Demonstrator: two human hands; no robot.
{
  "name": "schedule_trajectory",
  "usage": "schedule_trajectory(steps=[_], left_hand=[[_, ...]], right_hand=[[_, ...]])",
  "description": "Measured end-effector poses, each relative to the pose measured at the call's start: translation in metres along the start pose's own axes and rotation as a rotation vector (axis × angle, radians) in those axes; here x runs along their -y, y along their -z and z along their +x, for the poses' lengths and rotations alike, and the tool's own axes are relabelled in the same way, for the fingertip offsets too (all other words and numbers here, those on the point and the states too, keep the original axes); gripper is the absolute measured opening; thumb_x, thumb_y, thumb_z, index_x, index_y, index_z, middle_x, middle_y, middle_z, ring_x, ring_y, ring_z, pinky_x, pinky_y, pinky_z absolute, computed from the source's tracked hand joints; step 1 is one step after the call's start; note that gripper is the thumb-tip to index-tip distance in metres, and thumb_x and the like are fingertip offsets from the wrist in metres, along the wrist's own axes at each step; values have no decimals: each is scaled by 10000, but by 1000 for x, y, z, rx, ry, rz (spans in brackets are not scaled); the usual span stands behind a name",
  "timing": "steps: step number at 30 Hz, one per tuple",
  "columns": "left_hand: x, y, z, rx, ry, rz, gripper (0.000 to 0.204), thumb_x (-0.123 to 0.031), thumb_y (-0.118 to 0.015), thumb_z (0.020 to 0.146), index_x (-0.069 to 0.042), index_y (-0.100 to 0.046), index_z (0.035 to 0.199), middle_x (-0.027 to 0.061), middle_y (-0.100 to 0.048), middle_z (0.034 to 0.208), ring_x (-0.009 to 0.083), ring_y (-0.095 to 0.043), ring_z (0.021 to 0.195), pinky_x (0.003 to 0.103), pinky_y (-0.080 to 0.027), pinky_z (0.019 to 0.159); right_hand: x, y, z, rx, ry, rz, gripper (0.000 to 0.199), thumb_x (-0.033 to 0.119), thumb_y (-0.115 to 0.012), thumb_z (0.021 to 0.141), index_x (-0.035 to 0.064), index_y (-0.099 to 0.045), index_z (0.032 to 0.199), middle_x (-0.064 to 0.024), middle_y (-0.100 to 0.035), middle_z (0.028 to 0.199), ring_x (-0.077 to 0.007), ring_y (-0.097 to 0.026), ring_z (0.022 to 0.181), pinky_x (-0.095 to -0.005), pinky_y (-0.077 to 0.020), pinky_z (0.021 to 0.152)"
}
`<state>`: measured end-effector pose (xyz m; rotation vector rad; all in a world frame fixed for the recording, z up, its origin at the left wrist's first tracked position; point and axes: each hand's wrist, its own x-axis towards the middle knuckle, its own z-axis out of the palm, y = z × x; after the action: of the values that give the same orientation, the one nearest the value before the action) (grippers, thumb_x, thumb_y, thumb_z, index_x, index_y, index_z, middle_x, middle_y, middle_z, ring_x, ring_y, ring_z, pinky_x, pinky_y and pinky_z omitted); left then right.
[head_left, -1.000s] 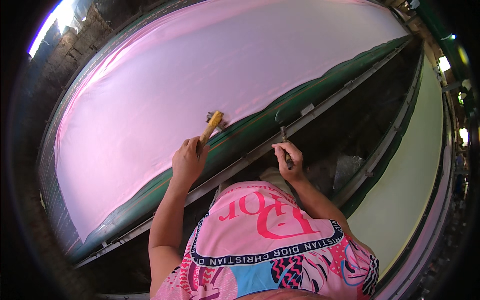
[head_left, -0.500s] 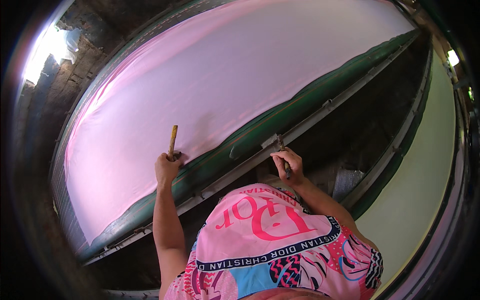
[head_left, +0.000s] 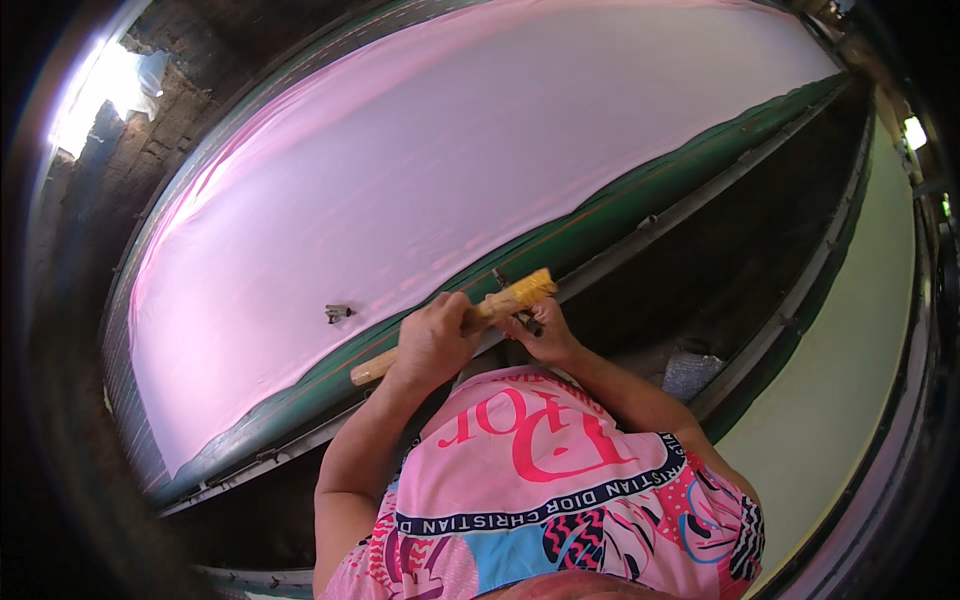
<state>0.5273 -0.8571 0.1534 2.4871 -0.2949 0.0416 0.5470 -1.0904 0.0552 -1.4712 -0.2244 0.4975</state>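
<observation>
My left hand (head_left: 437, 335) is wrapped round a wooden stick (head_left: 375, 368) whose upper end is covered in something yellow. The stick slants up to the right across the table's near edge. My right hand (head_left: 546, 336) is closed on a small dark metal piece (head_left: 533, 325), right beside the stick's yellow end; the stick hides part of its fingers. Two or so short metal pieces (head_left: 339, 313) lie on the pale pink cloth (head_left: 430, 170), to the left of my left hand. That cloth is spread over a long green-topped table (head_left: 640, 200).
A metal rail (head_left: 690, 190) with small fittings runs along the table's near edge. To the right, past a dark aisle, stands another long table with pale yellow-green cloth (head_left: 830, 380). A silvery bundle (head_left: 692, 372) sits low in the aisle. Bright openings show at both sides.
My left hand has moved right and nearer from the cloth, bringing the stick from upright to slanted. Short metal pieces now show where it was. My right hand has shifted left, with the metal piece.
</observation>
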Motion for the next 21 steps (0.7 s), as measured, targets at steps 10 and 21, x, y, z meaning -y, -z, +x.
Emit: schedule_trajectory(steps=[10, 21], left_hand=[[-26, -48, 25, 110, -245, -82, 365, -234, -869, 888, -105, -675, 1170, 144, -739, 1019, 405, -777, 893, 523, -642, 752], [-26, -72, 47, 173, 49, -32, 636, -472, -750, 1066, -156, -607, 1598, 236, -729, 1185, 439, -782, 1075, 554, -637, 885]], right_hand=[[-2, 19, -43, -171, 87, 143, 171, 109, -733, 1135, 14, -751, 1276, -31, -775, 1118, -94, -718, 955, -283, -580, 793], [-3, 113, -43, -610, 172, -162, 261, 74, -703, 1143, 21, -684, 1398, -61, -752, 1077, -133, -779, 876, -271, -627, 735]])
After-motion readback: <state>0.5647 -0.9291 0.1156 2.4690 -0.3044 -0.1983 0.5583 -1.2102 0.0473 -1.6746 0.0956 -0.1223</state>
